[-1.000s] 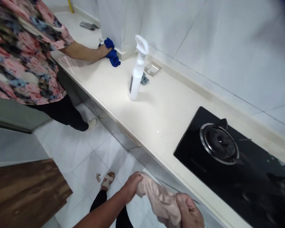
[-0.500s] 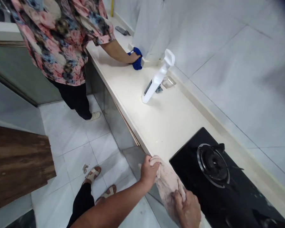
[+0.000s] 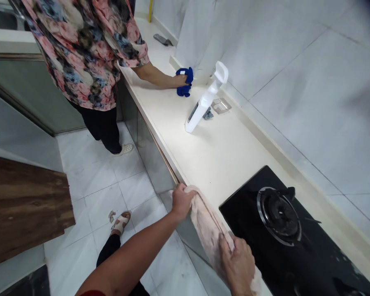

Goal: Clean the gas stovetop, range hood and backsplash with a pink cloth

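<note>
A pale pink cloth is stretched along the front edge of the cream countertop, partly hanging over the cabinet front. My left hand is closed round its far end at the counter edge. Lower right, my right hand grips the near part, with the thumb lying on top of the cloth. The black gas stove is set into the counter just right of the cloth. Part of the cloth under my right hand is hidden.
A white spray bottle stands on the counter beside a metal socket plate. Farther back, another person presses a blue cloth to the counter. A grey object lies behind. A wooden board is at the left.
Both my hands have shifted left, drawing the cloth straighter and further over the counter edge. The other person's hand and blue cloth have moved slightly right and nearer.
</note>
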Motion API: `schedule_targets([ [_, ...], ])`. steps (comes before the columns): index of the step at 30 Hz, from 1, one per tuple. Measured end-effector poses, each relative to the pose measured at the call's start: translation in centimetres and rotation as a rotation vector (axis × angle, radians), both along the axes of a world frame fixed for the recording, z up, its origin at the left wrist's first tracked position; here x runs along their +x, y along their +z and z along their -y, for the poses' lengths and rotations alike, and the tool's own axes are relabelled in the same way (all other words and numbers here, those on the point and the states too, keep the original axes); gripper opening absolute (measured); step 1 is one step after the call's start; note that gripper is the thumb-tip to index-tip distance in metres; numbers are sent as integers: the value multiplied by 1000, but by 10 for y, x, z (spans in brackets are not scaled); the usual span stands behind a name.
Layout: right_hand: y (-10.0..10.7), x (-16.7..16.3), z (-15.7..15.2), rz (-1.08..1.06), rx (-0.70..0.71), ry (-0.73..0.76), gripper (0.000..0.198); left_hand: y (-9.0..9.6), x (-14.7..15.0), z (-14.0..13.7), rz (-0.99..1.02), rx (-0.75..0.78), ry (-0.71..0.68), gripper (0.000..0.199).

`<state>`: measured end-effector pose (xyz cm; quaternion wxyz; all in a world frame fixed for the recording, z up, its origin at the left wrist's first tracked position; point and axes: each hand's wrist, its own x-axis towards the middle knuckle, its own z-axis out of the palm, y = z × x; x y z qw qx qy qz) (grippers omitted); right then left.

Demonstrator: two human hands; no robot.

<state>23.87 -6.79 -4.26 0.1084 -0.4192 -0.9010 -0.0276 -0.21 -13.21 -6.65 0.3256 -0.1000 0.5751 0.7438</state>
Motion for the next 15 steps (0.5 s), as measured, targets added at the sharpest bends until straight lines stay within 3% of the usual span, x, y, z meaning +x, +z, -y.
schedule_targets([
  [4,-8,-22,0,-61,-30,46,37,-4,13,-4,36,15,19,25],
  [8,-13,-23,4,-98,-58,58,39,-1,71,-9,136,69,-72,26],
  [11,-8,0,9,-112,-62,68,35,3,121,-11,239,113,-154,28],
  [15,-4,60,7,-151,-30,28,53,10,163,-8,406,211,-287,30],
])
